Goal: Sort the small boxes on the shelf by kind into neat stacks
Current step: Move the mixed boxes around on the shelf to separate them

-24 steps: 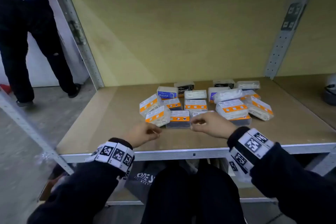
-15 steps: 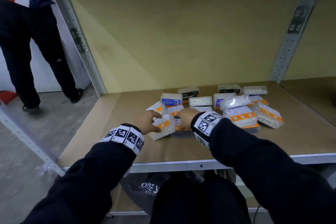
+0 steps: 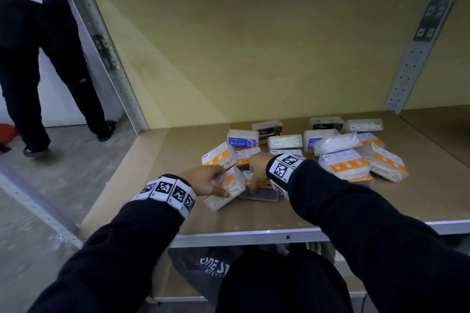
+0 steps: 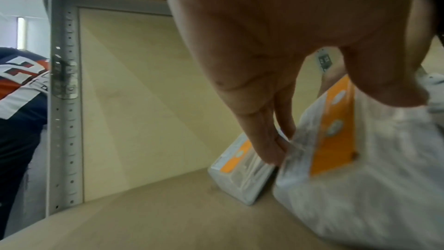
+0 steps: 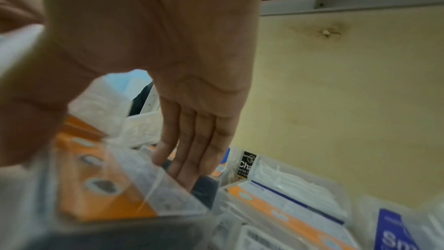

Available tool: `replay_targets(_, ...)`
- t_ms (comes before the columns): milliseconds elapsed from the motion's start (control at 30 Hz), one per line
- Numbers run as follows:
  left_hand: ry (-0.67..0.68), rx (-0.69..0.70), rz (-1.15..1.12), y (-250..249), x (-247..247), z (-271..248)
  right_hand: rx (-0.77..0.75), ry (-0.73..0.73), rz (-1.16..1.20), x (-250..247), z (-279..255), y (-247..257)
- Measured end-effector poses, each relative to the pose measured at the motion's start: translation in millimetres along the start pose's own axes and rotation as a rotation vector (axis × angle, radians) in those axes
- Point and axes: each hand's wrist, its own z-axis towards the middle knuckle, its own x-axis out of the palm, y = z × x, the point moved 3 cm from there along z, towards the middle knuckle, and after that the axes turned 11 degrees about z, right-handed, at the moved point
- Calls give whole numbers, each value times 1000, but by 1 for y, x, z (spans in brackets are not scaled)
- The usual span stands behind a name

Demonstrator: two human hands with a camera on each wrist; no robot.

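The left hand gripped a tilted clear plastic box with an orange label between thumb and fingers, at centre frame on the wooden shelf. Just right of it, the right hand pinched a flat clear plastic box with dark contents.

Dark long sleeves run to both wrists, each circled by a white wristband printed with black square marker codes. The left hand and right hand are bare; the trousers are dark.

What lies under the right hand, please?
A flat dark box with an orange label, gripped by the right hand. The hand covers its far edge and most of the label.
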Motion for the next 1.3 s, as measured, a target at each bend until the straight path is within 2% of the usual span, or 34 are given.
replay_targets(133,188,-79,-164,17,0,-2,24,40,167,-7,2,-5)
replay_targets(200,233,-155,-262,23,5,-1,41,64,265,-9,2,-11)
replay_targets(300,201,-200,-266,29,6,-3,44,61,349,-13,0,-19)
replay_targets(400,146,-173,-252,34,1,-3,15,-46,293,-19,-3,-24)
replay_targets(533,13,-144,-193,30,-9,-2,-34,-119,387,-19,-9,-28)
replay_targets(600,22,-137,-145,24,-10,-2,-37,-94,407,-17,-11,-27)
replay_targets(700,100,-150,-11,17,-7,-3,17,-33,262,-8,-3,-24)
replay_targets(800,71,-139,160,16,-6,-4,19,-62,191,-4,-2,-20)
replay_targets(1133,-9,-252,327,70,-19,-24,-226,-51,162,6,-10,25)
replay_targets(1300,-36,-265,325,78,-16,-26,-272,-46,164,14,-4,33)
